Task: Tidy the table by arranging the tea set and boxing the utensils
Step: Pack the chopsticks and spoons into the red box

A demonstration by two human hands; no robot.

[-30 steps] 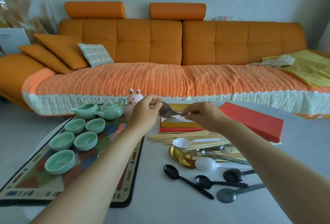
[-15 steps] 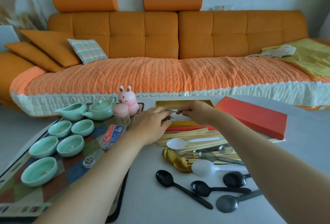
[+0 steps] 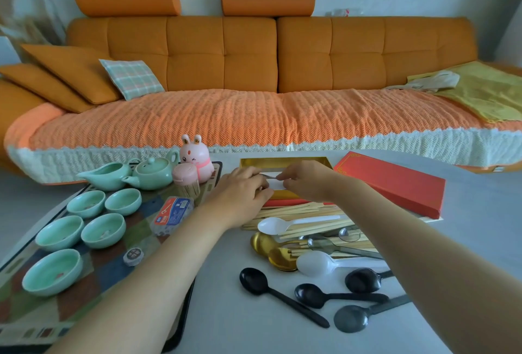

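Note:
An open box [image 3: 282,162] with a gold lining stands at the table's far middle. Over its left part both hands hold a small metal spoon [image 3: 268,176], of which only a thin strip of handle shows. My left hand [image 3: 243,188] curls over the bowl end at the box's left rim. My right hand [image 3: 306,181] pinches the handle inside the box. Nearer me lie wooden chopsticks [image 3: 299,211], white spoons [image 3: 272,225], gold spoons [image 3: 279,259], black spoons [image 3: 255,280] and a grey spoon [image 3: 351,318]. A green teapot [image 3: 154,173], a pitcher [image 3: 108,175] and several green cups [image 3: 103,230] sit on the patterned tray [image 3: 93,305] at left.
The red box lid [image 3: 395,181] lies to the right of the box. A pink rabbit figure [image 3: 196,156], a pink toothpick holder [image 3: 186,181], a small plastic case [image 3: 172,212] and a round tin [image 3: 133,256] are on the tray. An orange sofa [image 3: 254,71] runs behind the table.
Both hands have come down with the metal spoon from above the box into it. The spoon's bowl, visible before, is now hidden under my left hand.

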